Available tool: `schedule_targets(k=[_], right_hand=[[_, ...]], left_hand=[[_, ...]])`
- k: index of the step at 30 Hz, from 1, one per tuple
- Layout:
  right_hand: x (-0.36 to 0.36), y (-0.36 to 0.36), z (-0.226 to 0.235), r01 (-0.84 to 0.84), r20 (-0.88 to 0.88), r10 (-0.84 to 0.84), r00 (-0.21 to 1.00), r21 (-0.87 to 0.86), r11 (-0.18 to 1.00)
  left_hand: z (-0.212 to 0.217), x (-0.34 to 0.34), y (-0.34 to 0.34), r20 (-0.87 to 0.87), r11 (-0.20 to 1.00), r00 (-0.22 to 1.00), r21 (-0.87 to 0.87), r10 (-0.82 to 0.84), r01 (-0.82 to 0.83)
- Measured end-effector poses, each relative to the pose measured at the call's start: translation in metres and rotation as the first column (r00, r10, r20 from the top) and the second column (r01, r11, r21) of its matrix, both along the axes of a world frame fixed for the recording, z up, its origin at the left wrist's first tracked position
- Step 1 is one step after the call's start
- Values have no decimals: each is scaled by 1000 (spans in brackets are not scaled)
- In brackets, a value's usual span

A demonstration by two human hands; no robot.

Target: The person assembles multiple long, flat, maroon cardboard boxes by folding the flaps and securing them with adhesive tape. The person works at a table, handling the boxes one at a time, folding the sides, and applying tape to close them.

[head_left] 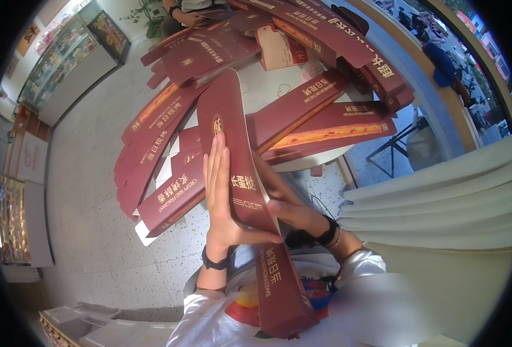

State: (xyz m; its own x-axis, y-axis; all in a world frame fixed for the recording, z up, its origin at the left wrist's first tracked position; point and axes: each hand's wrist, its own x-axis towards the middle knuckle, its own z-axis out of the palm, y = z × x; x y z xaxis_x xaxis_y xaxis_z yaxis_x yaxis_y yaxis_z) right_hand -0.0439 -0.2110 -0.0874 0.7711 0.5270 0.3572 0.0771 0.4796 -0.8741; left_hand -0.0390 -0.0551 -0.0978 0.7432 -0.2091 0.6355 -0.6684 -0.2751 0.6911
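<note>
A long maroon cardboard box [230,110] with gold lettering points away from me, its far end over the round white table. My left hand [218,202] presses along its left side, fingers straight and thumb bent across the near part. On the other side, my right hand [295,215] grips the edge, its thumb in sight and its other fingers partly hidden behind the cardboard. Below my hands a maroon box section [279,289] runs down over my lap; I cannot tell whether it belongs to the same box.
Several similar boxes [319,133] lie across the white table [267,87], with a stack [143,150] at its left. A cream and red tag-shaped card [282,47] rests among them. Another person's hand [189,18] shows at the far side. A curtain [424,202] hangs at the right.
</note>
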Motion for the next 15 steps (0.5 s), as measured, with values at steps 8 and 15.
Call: schedule_targets(k=[8,15], right_hand=[[-4,5,-8,-47,-71,52,996,63,997],[-12,2,13,38,-209,-50,977,-61,997]], left_hand=[[-1,0,5,79,998,995,31,57,-60],[-4,-1,10,21,997,1000,71,7,-8]])
